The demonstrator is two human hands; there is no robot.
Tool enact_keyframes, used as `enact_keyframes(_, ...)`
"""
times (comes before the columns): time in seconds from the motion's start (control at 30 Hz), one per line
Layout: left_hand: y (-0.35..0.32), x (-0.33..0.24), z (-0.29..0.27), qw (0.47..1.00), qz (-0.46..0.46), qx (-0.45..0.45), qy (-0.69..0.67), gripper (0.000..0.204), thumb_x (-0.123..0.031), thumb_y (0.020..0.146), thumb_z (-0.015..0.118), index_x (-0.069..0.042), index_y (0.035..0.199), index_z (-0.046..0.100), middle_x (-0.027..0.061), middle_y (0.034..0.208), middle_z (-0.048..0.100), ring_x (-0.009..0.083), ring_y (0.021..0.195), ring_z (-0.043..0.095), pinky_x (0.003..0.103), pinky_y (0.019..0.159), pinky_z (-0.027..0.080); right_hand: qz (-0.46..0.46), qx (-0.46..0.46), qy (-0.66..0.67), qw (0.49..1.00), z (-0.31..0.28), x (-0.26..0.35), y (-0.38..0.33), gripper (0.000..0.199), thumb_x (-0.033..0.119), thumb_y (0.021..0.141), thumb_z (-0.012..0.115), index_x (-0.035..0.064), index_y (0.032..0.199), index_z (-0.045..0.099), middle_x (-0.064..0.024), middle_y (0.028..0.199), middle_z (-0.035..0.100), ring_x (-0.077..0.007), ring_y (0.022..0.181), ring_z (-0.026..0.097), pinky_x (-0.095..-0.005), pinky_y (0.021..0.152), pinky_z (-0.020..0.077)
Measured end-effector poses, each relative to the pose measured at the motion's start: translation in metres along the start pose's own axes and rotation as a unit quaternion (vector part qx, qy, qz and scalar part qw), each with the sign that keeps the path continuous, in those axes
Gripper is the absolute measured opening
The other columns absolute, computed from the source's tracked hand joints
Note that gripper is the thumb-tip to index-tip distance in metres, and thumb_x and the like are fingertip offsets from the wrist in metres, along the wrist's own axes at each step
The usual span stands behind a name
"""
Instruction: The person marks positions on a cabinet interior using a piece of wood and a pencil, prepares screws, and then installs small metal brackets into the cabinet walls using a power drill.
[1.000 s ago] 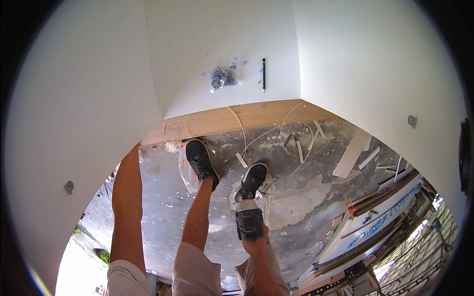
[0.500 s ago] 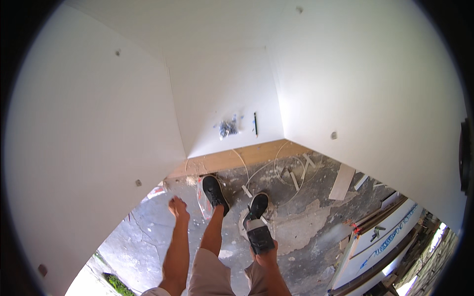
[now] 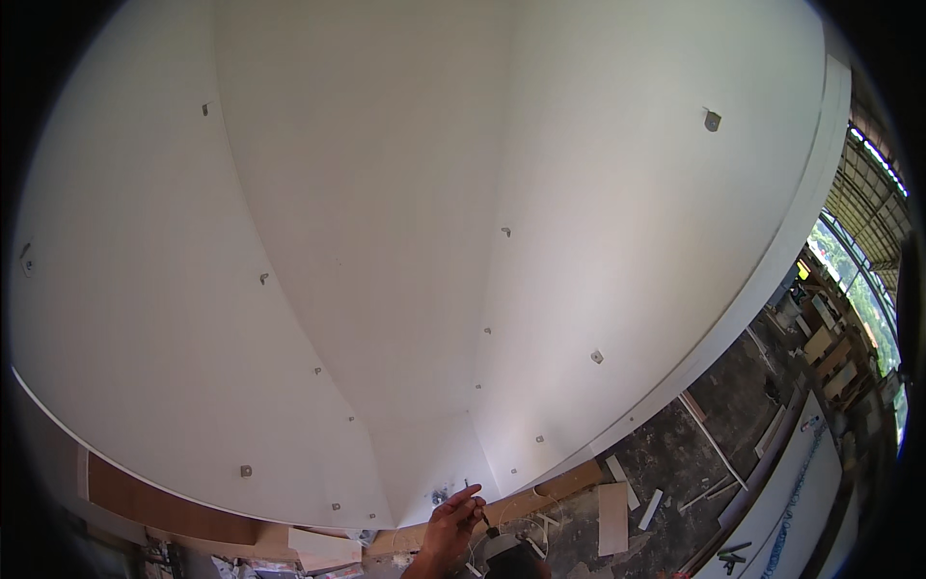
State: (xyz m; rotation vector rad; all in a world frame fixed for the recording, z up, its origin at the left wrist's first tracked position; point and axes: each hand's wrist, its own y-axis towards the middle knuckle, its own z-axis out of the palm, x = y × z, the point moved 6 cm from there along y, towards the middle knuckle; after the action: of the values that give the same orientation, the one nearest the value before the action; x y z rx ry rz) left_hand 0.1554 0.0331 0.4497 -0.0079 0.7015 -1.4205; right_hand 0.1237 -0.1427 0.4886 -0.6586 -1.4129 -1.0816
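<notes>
Low in the view, my left hand is raised with the index finger pointing to the right and the other fingertips pinched together. Whatever small thing they hold is too small to make out. Right beside these fingertips is the dark tip of a black and grey cordless drill. My right hand is on the drill at the bottom edge, mostly hidden behind its body. Beyond the hands, a small bag of hardware lies on the white bottom panel of a tall white cabinet, near a pencil.
White side panels rise on both sides, with several small metal brackets fixed to them. Wood offcuts lie on the dark floor at right. A white board with blue writing leans farther right.
The view has tipped up from the floor to the cabinet's inside. My left hand, hanging low before, is now up at the drill's tip. The drill has been raised too.
</notes>
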Motion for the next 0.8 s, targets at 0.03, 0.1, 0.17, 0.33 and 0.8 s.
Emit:
enact_keyframes(0.03,-0.003,-0.014,0.023,0.999,-0.004,0.028,0.028,0.032,-0.001,0.095,0.06,0.005,0.126,0.056,0.0145,0.1,0.067,0.0169,0.083,0.061,0.027,0.077,0.052,0.036,-0.022,-0.023,0.999,-0.002,-0.004,0.002,0.014,0.008,0.092,0.06,-0.003,0.099,0.066,-0.0118,0.094,0.067,-0.0196,0.076,0.061,-0.032,0.065,0.0484)
enact_keyframes(0.1,-0.007,-0.034,0.051,0.996,-0.018,0.063,0.053,0.03,-0.002,0.094,0.061,0.004,0.123,0.059,0.0138,0.103,0.067,0.0161,0.083,0.061,0.026,0.078,0.052,0.064,-0.048,-0.065,0.995,-0.001,-0.004,-0.001,0.016,0.008,0.09,0.062,-0.0016,0.103,0.065,-0.0108,0.096,0.067,-0.019,0.08,0.062,-0.0322,0.068,0.0493)
enact_keyframes(0.17,-0.016,-0.052,0.065,0.993,-0.022,0.08,0.081,0.022,-0.006,0.093,0.066,0.001,0.114,0.064,0.0132,0.104,0.065,0.0142,0.078,0.058,0.024,0.073,0.049,0.075,-0.062,-0.09,0.991,0.004,0.0,-0.005,0.019,0.008,0.088,0.064,-0.0001,0.106,0.065,-0.0097,0.098,0.067,-0.0185,0.083,0.063,-0.0323,0.071,0.0502)
enact_keyframes(0.33,-0.03,-0.078,0.082,0.983,-0.059,0.173,0.018,0.019,-0.002,0.093,0.064,0.0,0.113,0.063,0.0153,0.108,0.066,0.0134,0.074,0.054,0.026,0.073,0.049,0.075,-0.075,-0.101,0.989,0.025,0.001,-0.007,0.031,0.008,0.083,0.07,0.0035,0.114,0.063,-0.0071,0.103,0.069,-0.0173,0.091,0.066,-0.0326,0.079,0.0523)
enact_keyframes(0.8,-0.039,-0.093,0.097,0.974,-0.142,0.175,0.017,0.023,-0.002,0.092,0.063,0.0,0.114,0.064,0.0159,0.108,0.066,0.0143,0.077,0.059,0.027,0.076,0.049,0.038,-0.05,-0.211,0.976,0.055,0.014,0.015,0.039,0.01,0.081,0.069,0.0084,0.12,0.062,-0.0098,0.107,0.067,-0.0247,0.099,0.064,-0.0396,0.086,0.0499)
